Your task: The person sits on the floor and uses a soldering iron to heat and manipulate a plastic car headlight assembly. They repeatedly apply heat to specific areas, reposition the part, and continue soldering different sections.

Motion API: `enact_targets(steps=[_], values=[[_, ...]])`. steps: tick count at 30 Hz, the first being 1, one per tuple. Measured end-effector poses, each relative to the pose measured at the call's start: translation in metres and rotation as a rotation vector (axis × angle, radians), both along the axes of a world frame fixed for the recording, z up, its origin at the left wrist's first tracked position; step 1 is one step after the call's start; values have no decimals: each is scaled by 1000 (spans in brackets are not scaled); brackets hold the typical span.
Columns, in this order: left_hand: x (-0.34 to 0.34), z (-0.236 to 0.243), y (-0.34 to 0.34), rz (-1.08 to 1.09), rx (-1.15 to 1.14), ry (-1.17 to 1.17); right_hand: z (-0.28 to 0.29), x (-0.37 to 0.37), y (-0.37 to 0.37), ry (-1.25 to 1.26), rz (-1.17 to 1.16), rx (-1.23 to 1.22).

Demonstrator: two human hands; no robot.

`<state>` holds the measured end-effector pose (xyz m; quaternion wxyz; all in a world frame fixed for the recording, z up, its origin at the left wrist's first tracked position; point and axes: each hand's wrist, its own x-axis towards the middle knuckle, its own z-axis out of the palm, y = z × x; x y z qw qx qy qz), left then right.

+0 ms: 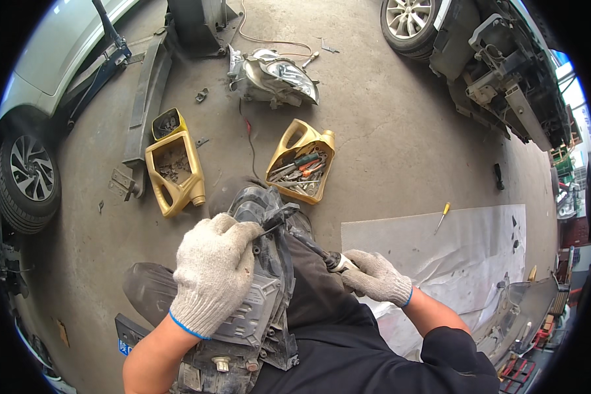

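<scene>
A dusty headlight unit [256, 308], back side up, rests across my lap. My left hand [213, 276], in a knitted white glove with a blue cuff edge, is closed at its upper end. Its fingertips pinch a small black plastic piece [281, 217] against the housing. My right hand [377, 279], gloved alike, grips the black-and-white handle of a slim tool [317, 249] that resembles a soldering iron. The tool's dark shaft points up and left toward the black piece; whether its tip touches, I cannot tell.
Ahead on the floor sits a cut-open gold jug [327, 176] of hand tools; left of it, another jug [196, 174] holds small parts. A second headlight [282, 79] lies beyond. A yellow screwdriver [445, 211] rests on a white sheet [400, 230]. Cars [52, 46] flank both sides.
</scene>
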<state>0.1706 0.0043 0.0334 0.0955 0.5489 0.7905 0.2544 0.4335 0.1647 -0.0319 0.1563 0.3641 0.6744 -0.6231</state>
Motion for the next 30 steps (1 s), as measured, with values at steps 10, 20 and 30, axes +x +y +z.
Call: enact_targets(steps=[10, 20, 30], values=[[-1, 0, -1, -10, 1, 0, -5, 1, -1, 18, -12, -21], [-1, 5, 1, -22, 10, -22, -3, 0, -2, 11, -5, -20], [-3, 4, 1, -52, 4, -9, -1, 0, 0, 14, -5, -39]])
